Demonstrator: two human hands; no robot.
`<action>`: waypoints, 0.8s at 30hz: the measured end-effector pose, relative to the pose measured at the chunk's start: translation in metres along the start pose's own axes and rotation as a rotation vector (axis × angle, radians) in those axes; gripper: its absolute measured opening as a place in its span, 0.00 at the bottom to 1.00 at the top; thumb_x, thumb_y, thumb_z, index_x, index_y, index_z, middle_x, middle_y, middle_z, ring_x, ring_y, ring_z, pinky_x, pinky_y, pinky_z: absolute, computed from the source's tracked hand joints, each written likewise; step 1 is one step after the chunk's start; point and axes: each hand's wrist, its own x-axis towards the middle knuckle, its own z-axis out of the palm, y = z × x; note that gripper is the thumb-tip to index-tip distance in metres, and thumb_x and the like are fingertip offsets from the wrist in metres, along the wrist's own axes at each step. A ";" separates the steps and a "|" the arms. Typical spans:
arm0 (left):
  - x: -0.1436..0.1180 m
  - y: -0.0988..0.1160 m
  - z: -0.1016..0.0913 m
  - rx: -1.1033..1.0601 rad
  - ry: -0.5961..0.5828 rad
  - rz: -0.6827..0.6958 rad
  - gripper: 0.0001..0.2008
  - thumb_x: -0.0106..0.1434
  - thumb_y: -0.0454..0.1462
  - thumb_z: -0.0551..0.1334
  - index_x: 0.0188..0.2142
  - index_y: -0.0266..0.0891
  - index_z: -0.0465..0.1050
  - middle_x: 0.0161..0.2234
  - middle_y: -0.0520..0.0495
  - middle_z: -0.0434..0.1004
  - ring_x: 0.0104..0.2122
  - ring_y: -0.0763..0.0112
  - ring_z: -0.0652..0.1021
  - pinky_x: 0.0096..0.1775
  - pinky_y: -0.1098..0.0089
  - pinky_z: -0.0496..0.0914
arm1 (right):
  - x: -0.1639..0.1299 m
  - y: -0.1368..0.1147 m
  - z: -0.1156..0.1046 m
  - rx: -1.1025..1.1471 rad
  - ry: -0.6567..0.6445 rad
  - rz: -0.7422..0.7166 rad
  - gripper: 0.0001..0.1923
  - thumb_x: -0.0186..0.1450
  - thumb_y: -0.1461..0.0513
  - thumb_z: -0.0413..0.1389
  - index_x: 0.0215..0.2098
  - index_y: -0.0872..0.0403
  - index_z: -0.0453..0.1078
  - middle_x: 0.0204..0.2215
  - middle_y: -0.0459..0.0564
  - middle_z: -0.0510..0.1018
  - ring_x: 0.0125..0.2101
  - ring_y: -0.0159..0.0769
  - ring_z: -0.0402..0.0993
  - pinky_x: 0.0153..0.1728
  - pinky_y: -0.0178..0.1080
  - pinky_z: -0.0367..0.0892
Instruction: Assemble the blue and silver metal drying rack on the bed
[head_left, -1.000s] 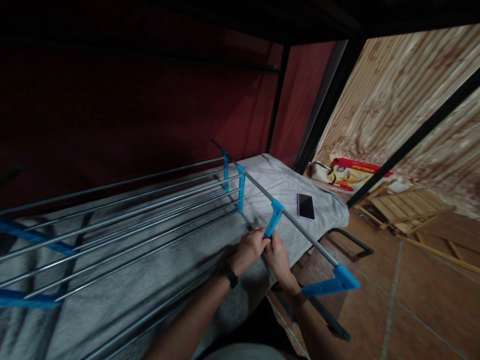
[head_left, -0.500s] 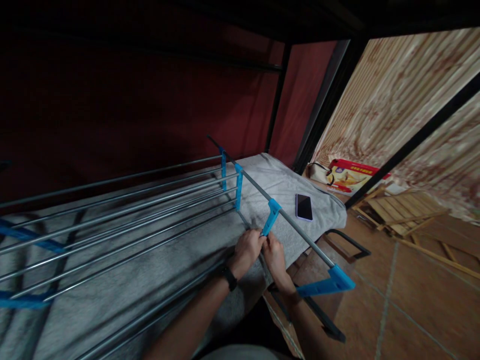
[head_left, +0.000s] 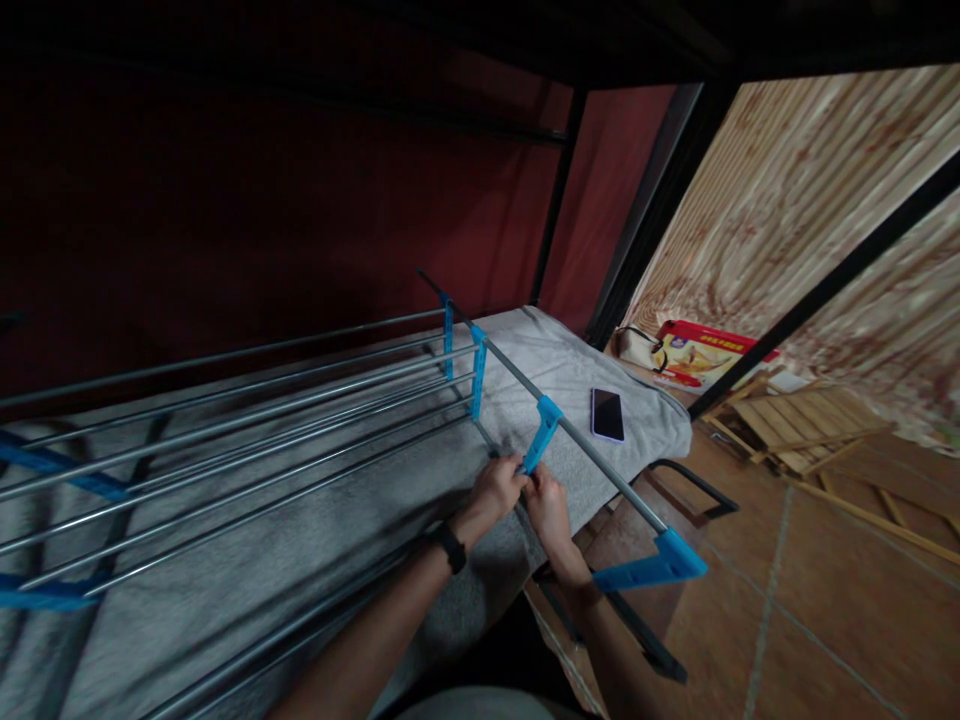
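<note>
A metal drying rack (head_left: pixel 300 400) with several steel rods and blue plastic connectors lies across a grey blanket (head_left: pixel 540 360). My left hand (head_left: pixel 496 490), a dark watch on its wrist, and my right hand (head_left: pixel 547 505) meet at the lower end of a blue plastic bracket (head_left: pixel 541 432) that hangs from the rack's end rod (head_left: pixel 600 462). Both hands have their fingers closed around that bracket's lower tip. What sits between the fingertips is hidden.
A phone (head_left: pixel 607 413) lies face up on the blanket to the right of the rod. Another blue bracket (head_left: pixel 652 565) juts out near my right forearm. A red and yellow box (head_left: pixel 701 352) and wooden slats (head_left: pixel 810 425) rest on the tiled floor. Black frame posts (head_left: pixel 652 200) stand behind.
The view has shifted slightly; my hands stay together on the blue bracket, with the left wrist drawn back a little.
</note>
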 end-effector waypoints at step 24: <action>-0.060 -0.002 0.006 0.307 0.182 0.299 0.23 0.71 0.30 0.52 0.63 0.37 0.66 0.63 0.36 0.71 0.64 0.56 0.70 0.66 0.54 0.63 | -0.002 0.010 0.002 0.201 -0.057 -0.024 0.23 0.60 0.63 0.48 0.51 0.52 0.74 0.46 0.52 0.83 0.46 0.43 0.78 0.51 0.44 0.71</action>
